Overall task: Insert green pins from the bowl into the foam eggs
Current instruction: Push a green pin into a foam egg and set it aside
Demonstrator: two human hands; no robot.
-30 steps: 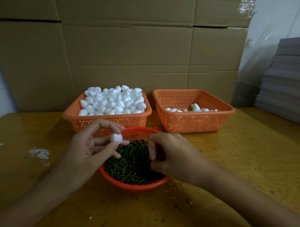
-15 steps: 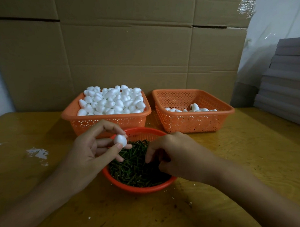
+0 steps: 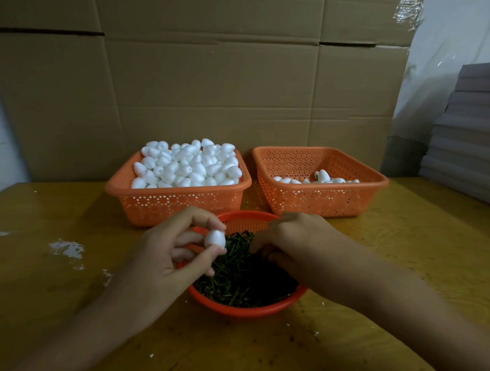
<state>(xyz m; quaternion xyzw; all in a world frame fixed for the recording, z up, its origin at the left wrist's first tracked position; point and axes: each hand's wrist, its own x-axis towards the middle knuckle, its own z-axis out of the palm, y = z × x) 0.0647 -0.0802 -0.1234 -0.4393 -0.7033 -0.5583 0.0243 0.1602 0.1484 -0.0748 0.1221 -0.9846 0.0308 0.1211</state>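
Yellow table, cardboard wall behind; left grip pinches foam egg; right grip: cannot tell.

Brown cardboard panels stand behind a yellowish wooden table. Grey boards are stacked at right, beside white plastic sheeting.

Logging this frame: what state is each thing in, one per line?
bowl: holds a heap of green pins.
foam egg: held, no pin visible in it.
left hand: pinches the foam egg over the bowl.
right hand: curled down among the green pins; a grip cannot be told.
left basket: heaped with eggs.
right basket: few eggs at its bottom.
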